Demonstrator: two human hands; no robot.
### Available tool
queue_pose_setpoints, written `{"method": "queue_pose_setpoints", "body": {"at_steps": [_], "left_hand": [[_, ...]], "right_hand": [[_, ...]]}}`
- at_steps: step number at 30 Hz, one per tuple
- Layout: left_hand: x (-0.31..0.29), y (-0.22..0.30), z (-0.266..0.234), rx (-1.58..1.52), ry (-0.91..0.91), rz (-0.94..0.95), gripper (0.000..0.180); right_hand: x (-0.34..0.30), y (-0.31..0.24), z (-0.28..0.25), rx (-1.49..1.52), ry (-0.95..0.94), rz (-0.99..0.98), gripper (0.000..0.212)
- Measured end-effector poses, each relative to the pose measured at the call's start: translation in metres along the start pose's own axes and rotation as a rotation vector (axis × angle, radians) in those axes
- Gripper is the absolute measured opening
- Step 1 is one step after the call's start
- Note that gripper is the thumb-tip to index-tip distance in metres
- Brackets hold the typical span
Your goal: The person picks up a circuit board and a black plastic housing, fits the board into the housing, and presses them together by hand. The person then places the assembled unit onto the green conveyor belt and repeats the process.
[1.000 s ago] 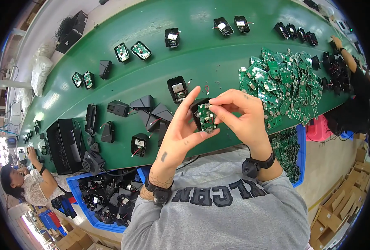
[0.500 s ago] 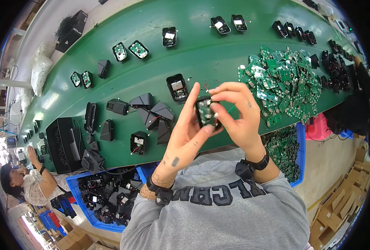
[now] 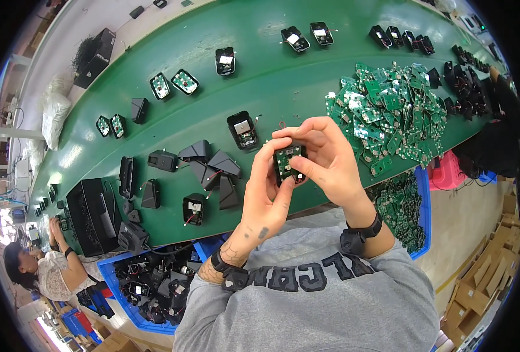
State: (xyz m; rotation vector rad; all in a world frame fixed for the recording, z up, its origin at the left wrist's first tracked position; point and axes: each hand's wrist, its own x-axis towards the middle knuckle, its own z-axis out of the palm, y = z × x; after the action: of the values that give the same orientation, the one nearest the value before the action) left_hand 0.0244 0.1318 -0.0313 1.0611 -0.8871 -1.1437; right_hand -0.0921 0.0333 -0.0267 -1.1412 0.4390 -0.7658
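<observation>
Between my two hands is a small black plastic housing with a green circuit board seated in its open face. My left hand wraps its left side, with the thumb at the lower edge of the board. My right hand curls round the far and right sides, its thumb pressing on the board's face. Just beyond my hands, an open black housing with a white part inside lies on the green bench. Left of my hands are several black wedge-shaped housings, some with red wires.
A heap of green circuit boards covers the bench at right. Blue bins with boards and black housings stand below the near edge. A black box sits at left, near another person. Housings line the far side.
My right fingers have moved from the board's upper edge to wrap round the housing, and the right thumb now presses on the board. The other person's hands have shifted.
</observation>
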Motion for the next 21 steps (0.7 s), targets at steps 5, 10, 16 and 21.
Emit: {"method": "queue_pose_setpoints", "body": {"at_steps": [5, 10, 16, 21], "left_hand": [[0.003, -0.01, 0.0, -0.025, 0.039, 0.066, 0.051], [0.013, -0.011, 0.004, -0.234, 0.178, 0.086, 0.059], [0.02, -0.006, 0.005, 0.03, 0.181, 0.17, 0.064], [0.021, -0.003, -0.005, 0.099, 0.104, -0.04, 0.065]], "right_hand": [[0.003, 0.0, -0.001, -0.167, -0.031, -0.031, 0.043], [0.009, 0.0, -0.009, -0.307, 0.133, -0.136, 0.052], [-0.003, 0.013, -0.007, -0.771, 0.169, -0.556, 0.02], [0.002, 0.018, -0.007, -0.69, 0.233, -0.558, 0.011]]}}
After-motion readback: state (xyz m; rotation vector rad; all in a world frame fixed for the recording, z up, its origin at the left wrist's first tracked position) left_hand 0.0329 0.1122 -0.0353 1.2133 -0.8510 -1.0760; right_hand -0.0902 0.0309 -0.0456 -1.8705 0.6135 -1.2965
